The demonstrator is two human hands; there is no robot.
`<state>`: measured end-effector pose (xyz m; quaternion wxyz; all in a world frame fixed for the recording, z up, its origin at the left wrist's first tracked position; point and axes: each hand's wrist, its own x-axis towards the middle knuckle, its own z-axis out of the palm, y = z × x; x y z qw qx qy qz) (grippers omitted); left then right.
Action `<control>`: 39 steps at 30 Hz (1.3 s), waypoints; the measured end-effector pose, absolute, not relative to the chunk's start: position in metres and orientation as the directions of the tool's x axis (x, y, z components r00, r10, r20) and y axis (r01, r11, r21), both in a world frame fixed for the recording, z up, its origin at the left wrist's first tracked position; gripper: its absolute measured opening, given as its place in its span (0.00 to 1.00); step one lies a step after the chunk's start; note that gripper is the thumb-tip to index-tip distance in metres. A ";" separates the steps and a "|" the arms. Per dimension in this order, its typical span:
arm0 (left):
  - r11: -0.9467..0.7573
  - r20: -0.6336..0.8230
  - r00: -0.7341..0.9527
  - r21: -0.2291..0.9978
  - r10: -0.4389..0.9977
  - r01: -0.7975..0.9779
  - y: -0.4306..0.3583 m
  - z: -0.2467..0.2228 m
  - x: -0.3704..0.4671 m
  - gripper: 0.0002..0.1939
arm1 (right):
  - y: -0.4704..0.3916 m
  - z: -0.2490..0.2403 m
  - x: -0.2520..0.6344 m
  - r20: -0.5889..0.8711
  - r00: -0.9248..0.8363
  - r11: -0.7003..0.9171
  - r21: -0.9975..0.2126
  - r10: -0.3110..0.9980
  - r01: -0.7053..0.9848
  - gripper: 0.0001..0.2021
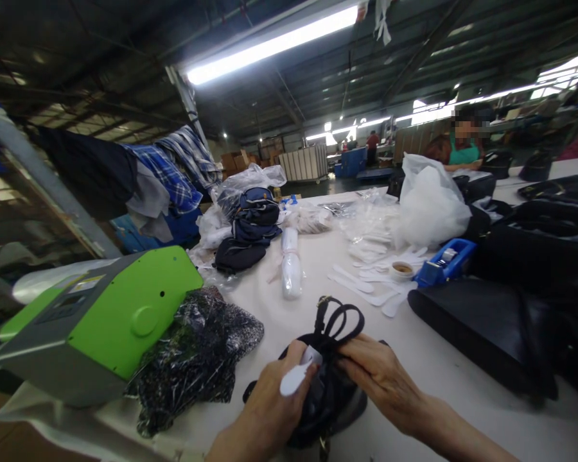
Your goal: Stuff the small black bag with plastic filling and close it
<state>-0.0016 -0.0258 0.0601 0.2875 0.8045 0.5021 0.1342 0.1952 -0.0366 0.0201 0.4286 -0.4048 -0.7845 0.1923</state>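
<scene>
A small black bag (325,404) lies on the white table right in front of me. Its dark strap loops (344,319) stand up at the far end, with brass-coloured hardware at the tip. In my left hand (274,398), closed at the bag's left side, is a white strip (293,378) with a rounded end. My right hand (385,378) pinches the bag's upper right edge near the base of the loops. Its fingertips are partly hidden behind the dark material.
A green and grey machine (149,308) stands left, beside crumpled black plastic (197,353). More white strips (366,289), a tape roll (402,269) and a blue tape dispenser (446,262) lie right of centre. Black bags (481,333) crowd the right. A person (465,151) sits beyond.
</scene>
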 end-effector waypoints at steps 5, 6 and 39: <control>-0.406 -0.138 0.555 0.542 0.820 0.736 -0.016 0.068 -0.001 0.13 | -0.040 0.016 0.202 0.531 -0.270 0.587 -0.626 0.803 0.514 0.11; -0.421 -0.113 0.565 0.553 0.817 0.719 -0.015 0.068 -0.001 0.13 | -0.040 0.015 0.203 0.535 -0.267 0.588 -0.622 0.802 0.517 0.11; 0.072 -0.491 0.598 0.807 0.634 0.586 0.013 0.073 0.013 0.11 | -0.051 0.011 0.206 0.554 -0.398 0.675 -0.673 0.731 0.303 0.06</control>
